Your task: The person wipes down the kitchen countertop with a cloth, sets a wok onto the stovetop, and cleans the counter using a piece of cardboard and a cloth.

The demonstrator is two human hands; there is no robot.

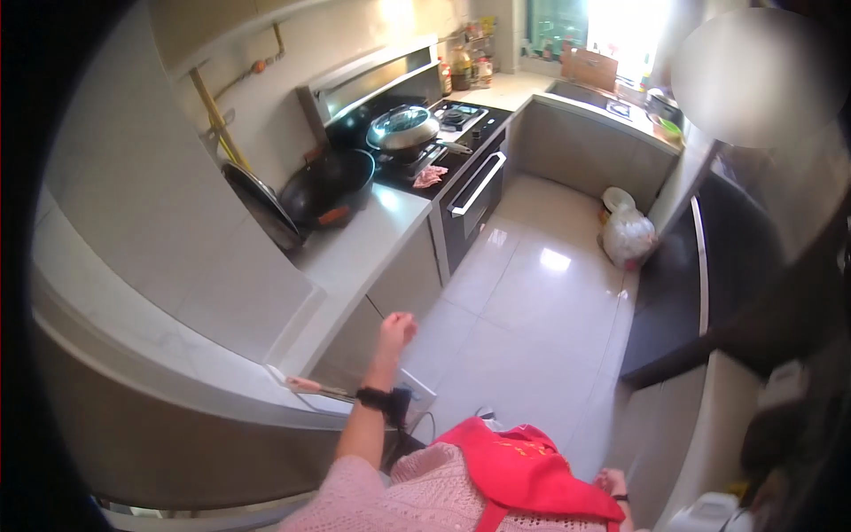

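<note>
Holding our hands well apart, we have the left hand (398,329) nearer the white countertop (355,255), which lies ahead and leftward, its long edge running toward the gas stove (456,133). Our red apron (530,468) hangs between them, beside the right hand (610,481). The left looks curled, nothing visible inside; the right's grip we cannot tell.

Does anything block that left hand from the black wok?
Nothing loose shows between the left hand and the black wok; only the edge of the counter crosses that line, and the hand's height against it is unclear.
</note>
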